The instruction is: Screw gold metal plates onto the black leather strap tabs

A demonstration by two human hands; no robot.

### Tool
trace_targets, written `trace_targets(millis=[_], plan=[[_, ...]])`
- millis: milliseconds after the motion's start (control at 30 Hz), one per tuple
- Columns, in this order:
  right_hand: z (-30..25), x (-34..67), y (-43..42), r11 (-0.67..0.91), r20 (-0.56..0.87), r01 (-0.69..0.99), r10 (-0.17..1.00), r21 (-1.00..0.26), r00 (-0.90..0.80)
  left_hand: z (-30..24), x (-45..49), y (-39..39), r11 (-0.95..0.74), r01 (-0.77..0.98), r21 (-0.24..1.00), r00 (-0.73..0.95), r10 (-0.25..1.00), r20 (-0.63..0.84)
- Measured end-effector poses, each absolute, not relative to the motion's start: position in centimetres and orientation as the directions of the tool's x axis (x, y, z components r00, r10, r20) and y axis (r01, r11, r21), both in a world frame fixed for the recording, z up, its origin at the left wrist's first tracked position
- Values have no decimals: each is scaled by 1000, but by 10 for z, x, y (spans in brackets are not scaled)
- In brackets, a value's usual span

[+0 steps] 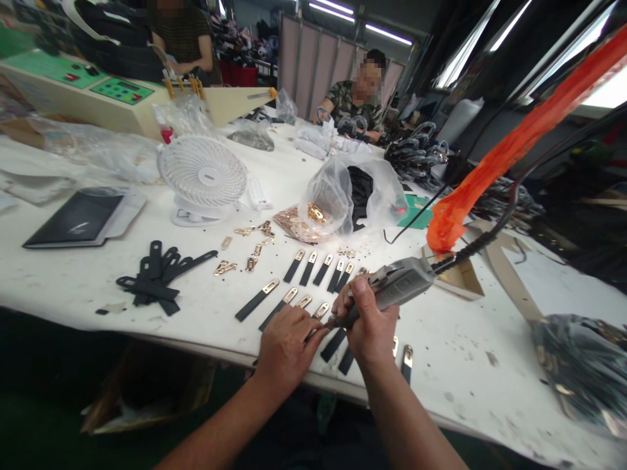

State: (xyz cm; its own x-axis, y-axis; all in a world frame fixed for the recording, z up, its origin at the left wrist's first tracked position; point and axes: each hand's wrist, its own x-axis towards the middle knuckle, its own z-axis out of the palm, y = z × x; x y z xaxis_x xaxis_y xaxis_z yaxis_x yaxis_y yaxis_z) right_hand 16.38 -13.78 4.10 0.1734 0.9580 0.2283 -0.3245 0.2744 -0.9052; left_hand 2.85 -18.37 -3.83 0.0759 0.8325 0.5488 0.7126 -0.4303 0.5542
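My right hand (369,320) is wrapped round a grey electric screwdriver (406,282), its tip pointing left and down. At that tip, the fingers of my left hand (289,343) pinch a small piece, apparently a black strap with a metal fitting, mostly hidden by the fingers. Around both hands lie several black straps (257,303) with gold metal end plates, set out in rows. Beyond them are loose gold plates (225,267) and a clear bag of gold plates (306,222). Bare black straps (157,277) are piled on the left.
A white fan (203,173) and a black notebook (76,219) stand back left. An orange wrapping (490,176) and the tool's cable hang down at right, above a cardboard tray (460,281). A bagged dark bundle (582,365) sits right. Two people work behind the table (455,391).
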Motion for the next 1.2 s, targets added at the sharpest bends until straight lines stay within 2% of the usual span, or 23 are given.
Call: trace_targets(millis=[400,600,900,1200], plan=[[43,162,-138,270,209,-348,957,-898,203,-36,29,-183,-452,714,536,84,814,575],[44,163,-140,228,146,-366,960,-902,239,-38,29,-183,-442,718,537,74,816,573],[47,162,-140,238,154,-399,961,-885,232,-38,29,-183,-420,729,540,65,828,557],[44,166,-134,250,162,-361,953,-898,257,-34,29,-183,-395,760,517,56,831,554]])
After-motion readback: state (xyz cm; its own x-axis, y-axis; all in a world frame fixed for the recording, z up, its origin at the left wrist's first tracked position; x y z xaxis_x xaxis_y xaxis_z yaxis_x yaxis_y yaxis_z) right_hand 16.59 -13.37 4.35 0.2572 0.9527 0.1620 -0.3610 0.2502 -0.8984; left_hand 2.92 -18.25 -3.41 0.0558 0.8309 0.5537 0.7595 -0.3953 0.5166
